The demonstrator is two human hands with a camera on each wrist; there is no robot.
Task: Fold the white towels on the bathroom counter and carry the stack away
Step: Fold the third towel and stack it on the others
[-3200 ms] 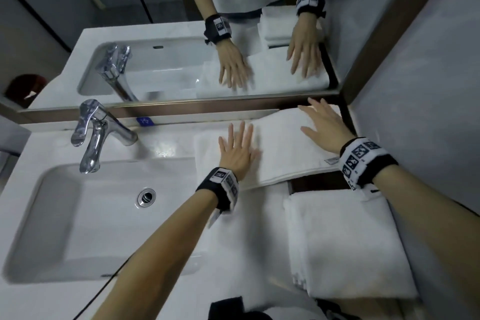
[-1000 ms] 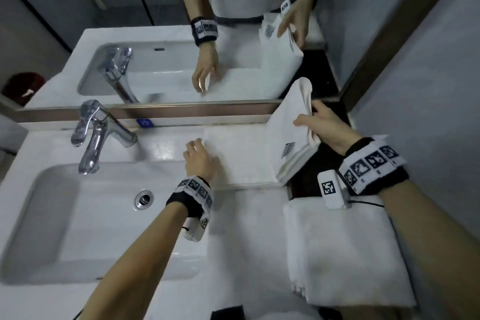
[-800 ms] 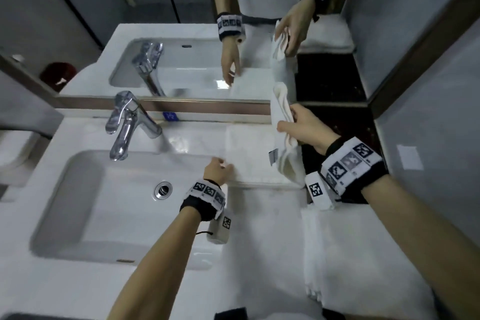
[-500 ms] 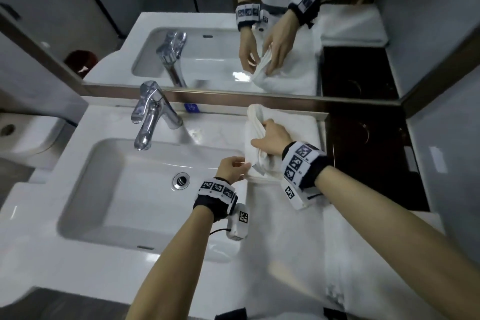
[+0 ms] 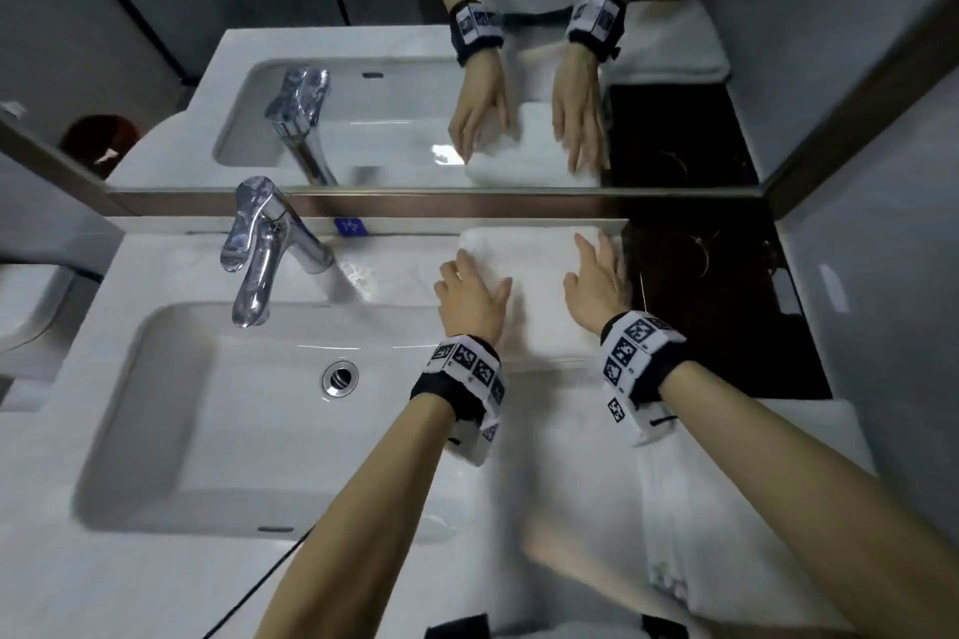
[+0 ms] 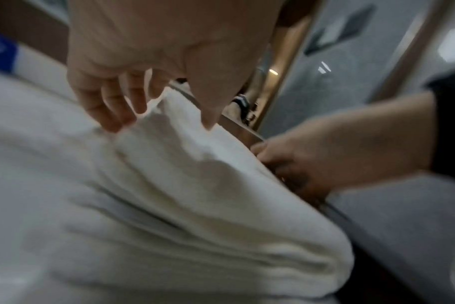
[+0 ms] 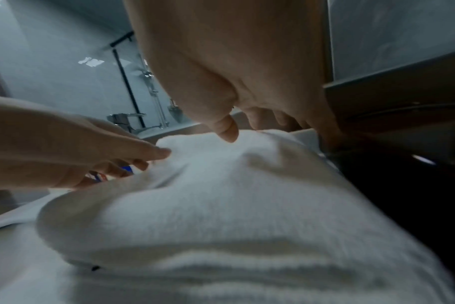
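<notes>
1. Grey-walled bathroom, with a mirror (image 5: 519,68) along the back reflecting both arms, the basin and the towels.
2. White tabletop (image 5: 129,586) with a moulded rectangular sink (image 5: 207,431) on the left; round metal drain (image 5: 340,377) near the middle of the basin.
3. Dark recessed section (image 5: 726,317) to the right of the white surface, hard against the wall.
4. Stack of folded towels (image 5: 752,509) at the near right, partly under the right forearm.
5. Folded white towel (image 5: 539,285) flat on the tabletop just right of the sink, its far edge against the ledge below the mirror.
6. Chrome faucet (image 5: 259,249) behind the sink, spout over the basin.
7. Left hand (image 5: 472,298) flat on the towel's left part, fingers (image 6: 109,111) straight and released, pressing the cloth.
8. Right hand (image 5: 597,283) flat on the towel's right edge, fingers straight and released, grasping nothing.
9. Black wristbands (image 5: 464,374) on both wrists, each with white panels of square black-and-white marker codes; no readable words.
10. Small blue label (image 5: 351,226) on the ledge behind the faucet, white marking too small to read.
</notes>
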